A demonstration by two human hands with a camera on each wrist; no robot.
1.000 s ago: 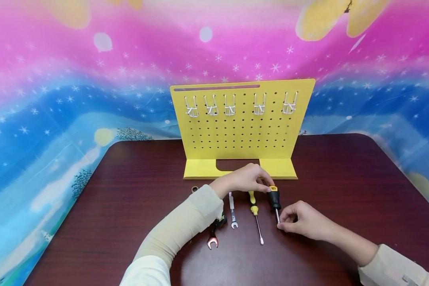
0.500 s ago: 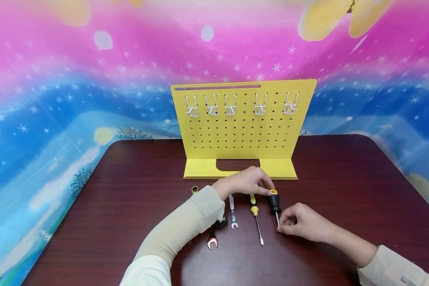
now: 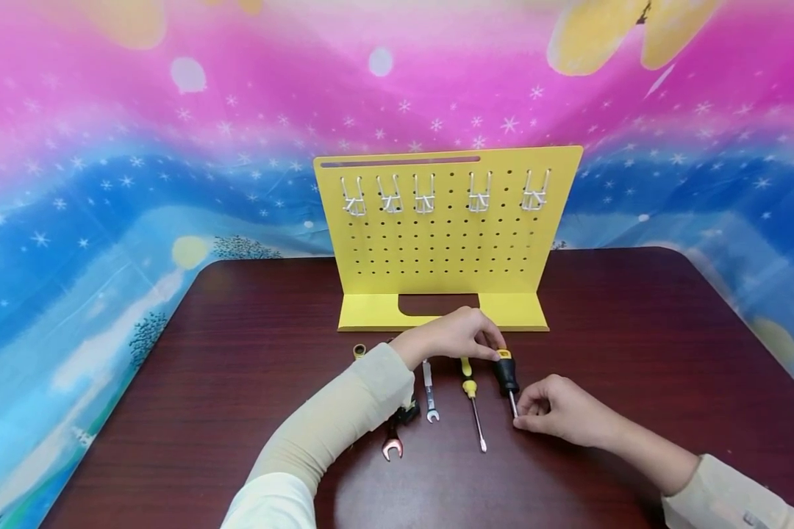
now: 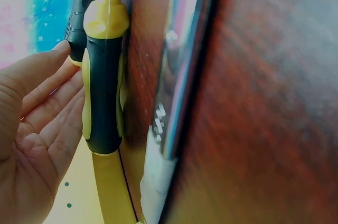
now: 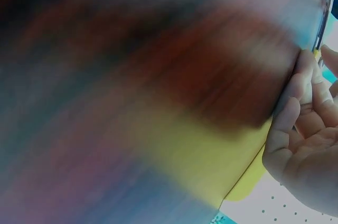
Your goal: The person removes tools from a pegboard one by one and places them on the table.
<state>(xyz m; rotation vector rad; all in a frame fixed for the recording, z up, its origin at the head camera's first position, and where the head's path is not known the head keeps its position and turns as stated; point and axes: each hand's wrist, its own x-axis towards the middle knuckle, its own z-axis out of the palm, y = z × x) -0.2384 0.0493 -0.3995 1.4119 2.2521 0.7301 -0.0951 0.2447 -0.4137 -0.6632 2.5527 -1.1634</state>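
Note:
A short screwdriver [image 3: 506, 375] with a black and yellow handle lies on the dark table. My left hand [image 3: 459, 336] holds its handle end between thumb and fingers. At the tip of its metal shaft, my right hand [image 3: 562, 410] pinches with thumb and fingers. Just left of it lies a longer yellow and black screwdriver [image 3: 470, 389], also large in the left wrist view beside the left hand [image 4: 37, 123]. A small silver wrench [image 3: 431, 397] and a reddish open-ended wrench [image 3: 392, 445] lie further left, the latter partly hidden under the left sleeve.
Behind the tools stands a yellow pegboard [image 3: 440, 246] with several white hooks along its upper part. A ring-shaped tool end [image 3: 360, 351] and a black object [image 3: 408, 411] show beside the left forearm. A patterned cloth [image 3: 238, 95] hangs behind the table [image 3: 609, 308].
The short screwdriver's handle end and my left hand have shifted slightly toward me, mostly in the first half second. My right hand has also come down very slightly.

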